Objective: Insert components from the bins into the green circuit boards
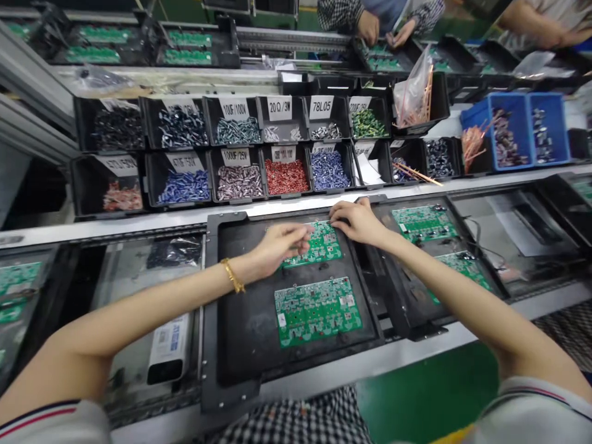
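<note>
My left hand, slightly blurred, is over the left part of the upper green circuit board. Its thumb and fingers are drawn together in a pinch; whatever is between them is too small to make out. At that board's upper right corner is my right hand, fingers curled downward and tips close to the board edge. What those fingertips hold, if anything, is hidden. A second green circuit board lies nearer to me. Both boards rest in a black tray.
Two rows of black bins hold small components, including red capacitors and blue ones. Blue bins stand right. Another tray with boards adjoins mine on the rail. Across the line, a co-worker's hands are over another tray.
</note>
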{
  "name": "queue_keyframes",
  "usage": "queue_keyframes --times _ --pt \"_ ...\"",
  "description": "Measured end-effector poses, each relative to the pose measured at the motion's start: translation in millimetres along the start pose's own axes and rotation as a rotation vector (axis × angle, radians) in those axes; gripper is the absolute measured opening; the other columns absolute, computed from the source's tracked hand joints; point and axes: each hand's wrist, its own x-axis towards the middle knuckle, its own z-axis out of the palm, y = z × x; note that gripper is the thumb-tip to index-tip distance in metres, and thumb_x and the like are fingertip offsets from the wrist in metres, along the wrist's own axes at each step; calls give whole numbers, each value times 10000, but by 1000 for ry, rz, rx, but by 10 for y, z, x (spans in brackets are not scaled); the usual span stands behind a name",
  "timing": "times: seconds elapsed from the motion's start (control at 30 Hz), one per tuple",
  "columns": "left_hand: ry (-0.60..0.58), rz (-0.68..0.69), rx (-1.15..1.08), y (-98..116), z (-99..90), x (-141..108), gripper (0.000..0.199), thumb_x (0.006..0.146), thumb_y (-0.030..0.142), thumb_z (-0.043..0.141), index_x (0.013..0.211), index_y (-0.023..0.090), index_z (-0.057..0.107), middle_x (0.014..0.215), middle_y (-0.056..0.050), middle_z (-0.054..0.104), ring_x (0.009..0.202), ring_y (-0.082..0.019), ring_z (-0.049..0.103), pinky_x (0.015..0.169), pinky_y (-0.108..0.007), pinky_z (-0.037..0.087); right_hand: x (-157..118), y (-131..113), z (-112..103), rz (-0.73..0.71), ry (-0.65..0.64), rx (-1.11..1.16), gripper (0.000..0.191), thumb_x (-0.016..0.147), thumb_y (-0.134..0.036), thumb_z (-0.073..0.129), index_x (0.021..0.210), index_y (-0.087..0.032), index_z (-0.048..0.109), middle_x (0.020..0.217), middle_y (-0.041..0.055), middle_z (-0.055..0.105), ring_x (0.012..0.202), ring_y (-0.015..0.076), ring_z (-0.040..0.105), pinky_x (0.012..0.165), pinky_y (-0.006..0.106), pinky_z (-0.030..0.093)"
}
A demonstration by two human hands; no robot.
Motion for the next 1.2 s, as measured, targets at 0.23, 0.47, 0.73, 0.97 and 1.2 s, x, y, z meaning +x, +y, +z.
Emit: queue_keyframes --times 0.23,0.47,0.73,0.97,1.2 --pt "-39 -221 -152 -204 154 -134 143 839 161 548 802 121 680 728 -6 556 577 -49 503 627 -215 425 -36 12 21 -18 20 -23 199 838 -194 417 784 -164 607 962 30 644 861 175 560 724 320 179" --pt "-7 -218 -138 -263 157 -107 125 819 192 596 803 127 701 792 -42 633 555 -44 508 603 -212 429 -40 29 10 -69 -5 -70 189 817 -143 398 789 -160 585 939 25 641 850 174 551 706 319 164" --pt "-11 -204 -196 -302 148 -129 123 803 227 621 770 129 688 787 -47 654 574 -57 537 613 -220 440 -55 9 10 -26 8 -60 162 826 -176 433 754 -158 577 919 18 645 813 170 552 732 335 173" --pt "9 -167 -229 -313 162 -177 175 762 272 671 726 107 627 710 -12 612 572 -59 524 632 -226 433 -76 3 53 10 50 -44 117 788 -188 499 704 -166 578 876 20 651 822 192 568 757 354 199" --pt "-4 -75 -239 -357 235 -234 170 829 250 591 725 115 596 670 14 578 576 -53 519 651 -215 420 -411 -621 -60 135 252 462 197 781 -375 595 734 -190 646 801 32 702 753 177 629 734 340 406"
